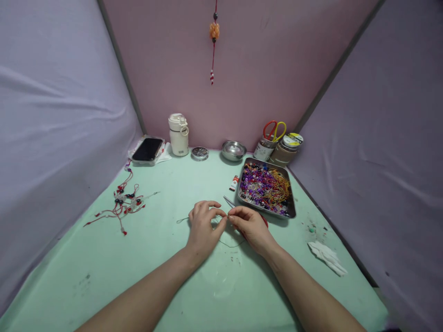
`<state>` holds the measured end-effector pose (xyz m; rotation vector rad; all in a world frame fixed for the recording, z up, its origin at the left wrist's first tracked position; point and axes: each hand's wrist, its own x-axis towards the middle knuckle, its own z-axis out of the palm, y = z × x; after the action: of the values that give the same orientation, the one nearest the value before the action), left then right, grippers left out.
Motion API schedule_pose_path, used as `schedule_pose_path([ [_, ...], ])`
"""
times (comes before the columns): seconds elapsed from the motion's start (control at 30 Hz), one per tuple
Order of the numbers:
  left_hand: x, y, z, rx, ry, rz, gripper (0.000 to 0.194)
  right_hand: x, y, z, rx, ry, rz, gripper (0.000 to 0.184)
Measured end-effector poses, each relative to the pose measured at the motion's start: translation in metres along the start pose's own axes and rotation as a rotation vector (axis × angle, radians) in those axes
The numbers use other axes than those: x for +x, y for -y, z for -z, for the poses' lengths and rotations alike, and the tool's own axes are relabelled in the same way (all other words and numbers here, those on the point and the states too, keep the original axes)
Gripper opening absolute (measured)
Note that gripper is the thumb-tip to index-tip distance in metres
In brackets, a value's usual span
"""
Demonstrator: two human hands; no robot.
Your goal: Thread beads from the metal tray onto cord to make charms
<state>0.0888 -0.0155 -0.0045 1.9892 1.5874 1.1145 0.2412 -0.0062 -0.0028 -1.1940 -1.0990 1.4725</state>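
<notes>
My left hand (205,227) and my right hand (252,228) meet fingertip to fingertip over the middle of the green table. Each pinches a thin dark cord (231,246), which hangs in a curve between and below them. A looped cord end (182,220) sticks out to the left of my left hand. Whatever lies between the fingertips is too small to make out. Scissors (229,202) lie partly beneath my right hand, with blades showing beyond it and a bit of red handle at its right side.
Right of my hands stands a metal tray (292,210) of beads and cords, beside a small red-and-white packet (234,183). Strung bead ornaments (125,201) lie left. Behind are a phone (148,149), a cream bottle (179,138), a metal bowl (234,151) and jars (265,150). A crumpled tissue (327,258) lies right.
</notes>
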Motion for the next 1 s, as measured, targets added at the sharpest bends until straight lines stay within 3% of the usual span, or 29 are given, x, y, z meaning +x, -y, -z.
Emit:
schedule_pose_path([
  [1.0,0.0007,0.0012,0.0017,0.033,0.031,-0.052,0.011,-0.0005,0.0007,0.0008,-0.03,-0.005,-0.005,0.027],
])
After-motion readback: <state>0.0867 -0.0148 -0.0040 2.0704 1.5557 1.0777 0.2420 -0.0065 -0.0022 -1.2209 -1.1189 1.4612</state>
